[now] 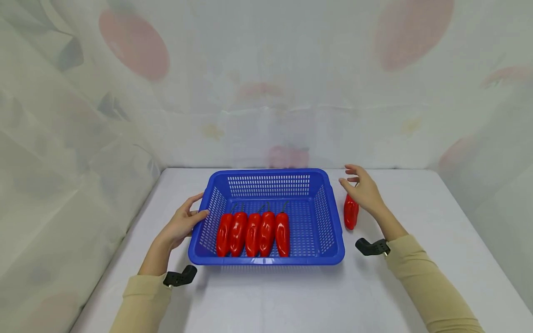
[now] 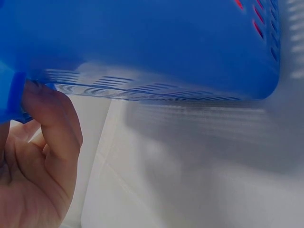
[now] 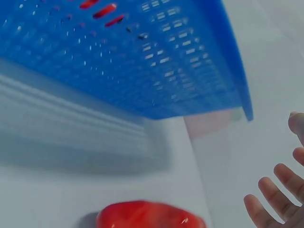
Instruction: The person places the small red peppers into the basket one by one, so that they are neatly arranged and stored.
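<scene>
A blue rectangular plastic basket [image 1: 308, 226] with slotted walls is in the middle of the head view. Several glossy red chili peppers [image 1: 252, 235] lie side by side inside it, stems pointing away from me. At the basket's left rim my left hand [image 1: 182, 223] grips the edge, its thumb over the top; the left wrist view shows curled fingers [image 2: 61, 121] under the rim. My right hand [image 1: 365, 190] is to the right of the basket with its fingers extended and holding nothing. Just below it on the table lies another red chili pepper [image 1: 351, 212], its stem end partly hidden by the hand.
A white-covered table [image 1: 266, 300] carries everything. Pale printed curtains [image 1: 266, 115] stand behind it and at both sides. A small black device [image 1: 180, 276] is strapped at the left wrist, with a matching black device [image 1: 372, 247] at the right.
</scene>
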Motion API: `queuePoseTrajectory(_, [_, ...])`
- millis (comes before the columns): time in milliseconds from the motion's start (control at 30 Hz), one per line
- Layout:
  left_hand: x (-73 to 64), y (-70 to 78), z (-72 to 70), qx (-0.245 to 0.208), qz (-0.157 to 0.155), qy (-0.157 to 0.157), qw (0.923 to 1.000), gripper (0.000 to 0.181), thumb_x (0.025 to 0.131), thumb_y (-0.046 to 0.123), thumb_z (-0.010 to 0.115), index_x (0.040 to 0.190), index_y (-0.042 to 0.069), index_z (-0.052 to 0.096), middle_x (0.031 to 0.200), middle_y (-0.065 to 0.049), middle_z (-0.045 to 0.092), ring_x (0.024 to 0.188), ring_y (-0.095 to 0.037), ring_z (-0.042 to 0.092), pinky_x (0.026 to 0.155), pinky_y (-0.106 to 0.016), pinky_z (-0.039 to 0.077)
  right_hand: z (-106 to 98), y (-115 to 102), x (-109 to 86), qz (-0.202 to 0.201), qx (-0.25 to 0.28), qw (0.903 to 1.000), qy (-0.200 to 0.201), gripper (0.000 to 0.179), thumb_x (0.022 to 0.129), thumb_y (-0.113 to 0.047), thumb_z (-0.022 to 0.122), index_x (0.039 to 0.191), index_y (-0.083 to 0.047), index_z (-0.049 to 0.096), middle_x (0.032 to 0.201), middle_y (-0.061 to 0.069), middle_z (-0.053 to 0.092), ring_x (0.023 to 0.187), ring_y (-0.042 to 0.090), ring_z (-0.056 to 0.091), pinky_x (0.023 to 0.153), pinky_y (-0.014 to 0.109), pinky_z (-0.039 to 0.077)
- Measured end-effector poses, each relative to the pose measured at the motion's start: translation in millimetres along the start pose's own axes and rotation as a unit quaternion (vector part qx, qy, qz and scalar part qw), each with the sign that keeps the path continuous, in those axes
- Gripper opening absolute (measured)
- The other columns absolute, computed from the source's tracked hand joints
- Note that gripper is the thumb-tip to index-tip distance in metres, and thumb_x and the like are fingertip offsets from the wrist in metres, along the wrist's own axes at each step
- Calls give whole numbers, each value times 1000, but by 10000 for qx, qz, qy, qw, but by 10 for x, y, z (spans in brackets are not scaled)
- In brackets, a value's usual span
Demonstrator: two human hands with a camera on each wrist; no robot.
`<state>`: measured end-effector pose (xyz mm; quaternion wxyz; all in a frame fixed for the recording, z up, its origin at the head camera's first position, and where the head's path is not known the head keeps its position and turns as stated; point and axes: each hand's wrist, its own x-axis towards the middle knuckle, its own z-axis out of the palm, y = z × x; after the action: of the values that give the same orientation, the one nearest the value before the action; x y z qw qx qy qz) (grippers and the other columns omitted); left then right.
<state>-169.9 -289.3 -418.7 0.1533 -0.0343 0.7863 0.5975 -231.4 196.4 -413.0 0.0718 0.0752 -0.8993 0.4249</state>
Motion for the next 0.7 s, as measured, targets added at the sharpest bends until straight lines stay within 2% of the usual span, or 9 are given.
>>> queuePoseTrajectory(367, [0,-3,-4,46,9,25,10000,71,90,32,59,147,27,16,119,-29,53,84,-31,67,68,-48,55,0,265,-90,619,114,9979,168,62,91,-39,52,139,-4,33,132,25,44,116,44,47,84,55,48])
queuePoseTrajectory(700, [2,-9,-1,30,-11,32,10000,71,90,32,59,147,27,16,119,-28,53,84,-31,67,68,-49,55,13,480,-163,1027,-10,9946,163,61,93,-38,50,140,-3,32,133,26,43,115,42,48,87,52,48])
